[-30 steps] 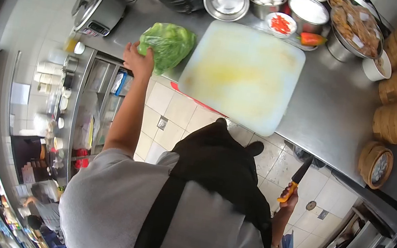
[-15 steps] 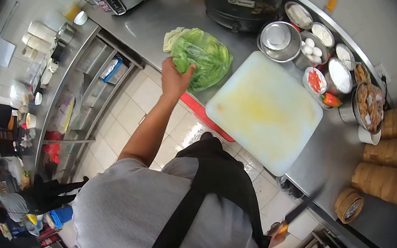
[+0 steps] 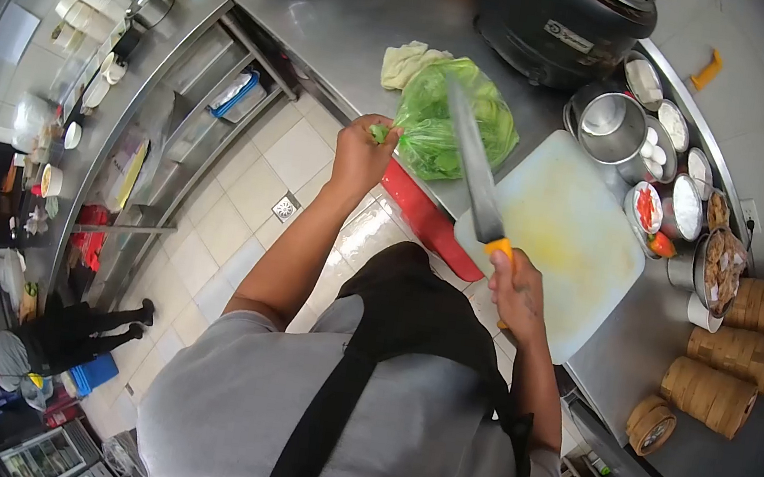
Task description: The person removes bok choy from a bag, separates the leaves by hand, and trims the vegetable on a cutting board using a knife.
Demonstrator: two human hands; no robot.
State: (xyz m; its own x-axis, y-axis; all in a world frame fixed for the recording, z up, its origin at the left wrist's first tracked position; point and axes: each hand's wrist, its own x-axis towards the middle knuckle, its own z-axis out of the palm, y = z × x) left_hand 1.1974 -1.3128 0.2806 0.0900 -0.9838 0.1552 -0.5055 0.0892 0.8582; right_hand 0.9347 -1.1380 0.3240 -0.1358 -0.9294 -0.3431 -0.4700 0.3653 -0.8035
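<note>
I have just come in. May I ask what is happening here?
A person's left hand grips one end of a plastic bag of leafy greens on the metal counter. The right hand holds a knife by its orange handle, its blade crossing over the bag in this view; whether they touch is unclear. A cutting board lies beside the bag.

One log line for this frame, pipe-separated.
left hand: gripping gathered end of bagged greens | right hand: holding yellow-handled knife | blade: overlaps greens in view, contact unclear | cutting board: beside greens
</note>
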